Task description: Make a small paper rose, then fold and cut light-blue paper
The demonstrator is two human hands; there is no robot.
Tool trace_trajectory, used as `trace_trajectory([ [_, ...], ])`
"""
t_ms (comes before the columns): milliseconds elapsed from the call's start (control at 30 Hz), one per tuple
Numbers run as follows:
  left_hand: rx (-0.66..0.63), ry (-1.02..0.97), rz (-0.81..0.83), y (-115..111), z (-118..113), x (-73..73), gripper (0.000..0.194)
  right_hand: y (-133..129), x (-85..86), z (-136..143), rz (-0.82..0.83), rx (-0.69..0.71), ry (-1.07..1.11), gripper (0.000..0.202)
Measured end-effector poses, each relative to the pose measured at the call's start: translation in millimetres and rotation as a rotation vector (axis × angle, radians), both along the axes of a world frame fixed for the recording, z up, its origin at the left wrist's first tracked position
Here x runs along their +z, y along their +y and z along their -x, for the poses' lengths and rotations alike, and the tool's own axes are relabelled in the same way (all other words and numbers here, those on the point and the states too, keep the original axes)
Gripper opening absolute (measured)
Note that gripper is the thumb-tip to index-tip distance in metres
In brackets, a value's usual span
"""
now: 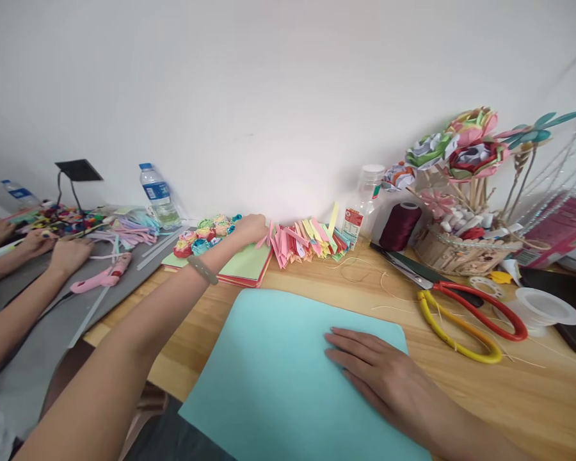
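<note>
A large light-blue sheet point(278, 358) lies on the wooden table and hangs a little over its front edge. My right hand point(379, 371) rests flat on the sheet's right part, fingers spread slightly. My left hand point(251, 229), with a bracelet on its wrist, reaches to the back of the table, beside a row of folded paper strips point(302, 240) in pink, yellow and blue. Its fingers are closed near the pink strips at the left end; what they hold is hidden. Beneath it lies a stack of coloured paper point(249, 264), with rolled paper flowers point(201, 238) on its left.
Large scissors point(461, 307), a white spool point(542, 310), maroon thread point(400, 226) and a flower basket point(465, 253) stand right. A plastic bottle point(158, 195), pink glue gun point(103, 275) and another person's hands point(70, 254) are on the left.
</note>
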State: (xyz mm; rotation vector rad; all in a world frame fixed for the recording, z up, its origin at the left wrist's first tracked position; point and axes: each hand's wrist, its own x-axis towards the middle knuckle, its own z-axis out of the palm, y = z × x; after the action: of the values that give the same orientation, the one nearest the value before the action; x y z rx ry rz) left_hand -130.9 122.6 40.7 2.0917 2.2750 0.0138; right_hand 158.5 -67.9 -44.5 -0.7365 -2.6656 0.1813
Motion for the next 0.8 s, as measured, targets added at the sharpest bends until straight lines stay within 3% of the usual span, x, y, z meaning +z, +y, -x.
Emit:
trace_trajectory([
  [167,-0.055,-0.052,0.045,8.3,-11.9,-11.7,0.025,0.9,2.3,0.4,-0.046,0.007,-0.081,0.033],
  [300,-0.093,-0.084,0.005,8.6,-22.1,-5.2,0.029,0.0,2.8,1.7,-0.043,0.009,-0.098,0.034],
  [400,-0.122,-0.053,-0.083,-8.2,-22.1,2.4,0.031,0.3,3.8,1.6,-0.023,0.013,-0.094,0.034],
  [467,-0.208,-0.057,-0.109,-29.7,-20.5,3.9,0.034,3.6,5.6,-2.1,-0.016,0.033,-0.098,0.036],
  [567,-0.428,-0.106,-0.022,-75.7,-18.6,-4.2,0.029,13.6,9.1,-16.9,-0.006,0.101,-0.13,0.04],
  [633,-0.694,-0.189,0.044,-112.2,-19.0,-15.4,0.029,19.1,9.9,-32.0,-0.001,0.09,-0.157,0.043],
  [700,-0.909,-0.25,0.071,-149.4,-21.8,-27.4,0.035,18.6,8.2,-47.8,-0.02,0.002,-0.173,0.044],
  [800,-1.01,-0.239,0.141,-196.5,-28.6,-40.4,0.049,3.5,2.6,-65.4,-0.088,-0.178,-0.166,0.041],
])
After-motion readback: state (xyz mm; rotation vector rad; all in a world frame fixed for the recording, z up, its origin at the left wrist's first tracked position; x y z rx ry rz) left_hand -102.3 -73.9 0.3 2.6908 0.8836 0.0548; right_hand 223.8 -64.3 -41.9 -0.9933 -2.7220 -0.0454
